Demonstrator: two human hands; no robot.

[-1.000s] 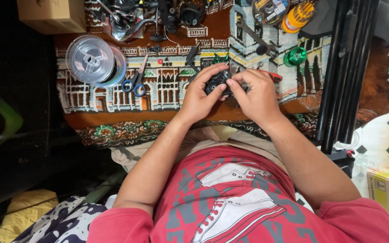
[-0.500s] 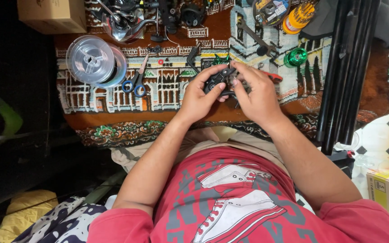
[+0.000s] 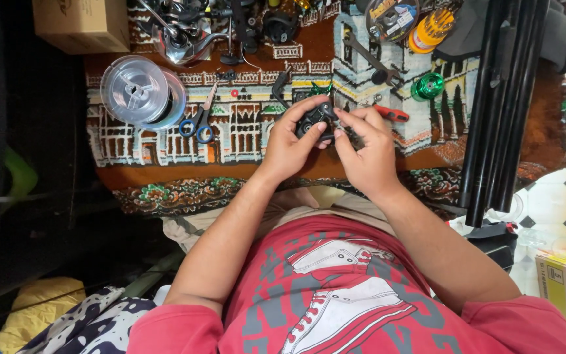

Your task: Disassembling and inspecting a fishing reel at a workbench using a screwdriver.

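I see a small black fishing reel (image 3: 314, 119) held above the patterned rug (image 3: 244, 141), my left hand (image 3: 289, 144) cupping it, fingers curled around it; my right hand (image 3: 365, 147) pinches its side. Blue-handled scissors (image 3: 198, 123) and a clear line spool (image 3: 140, 93) lie left.

Both forearms come up from the bottom and angle inward so the hands meet in the middle, pretty much knuckle to knuckle. Left hand (image 3: 287, 145) is cupped, fingers curled round and thumb lying across the front, clamped on something small. Right hand (image 3: 367, 152) sits just beside it, wrist bent a bit, fingertips (image 3: 343, 118) pinched in toward the left hand's fingers. Elbows out wide.
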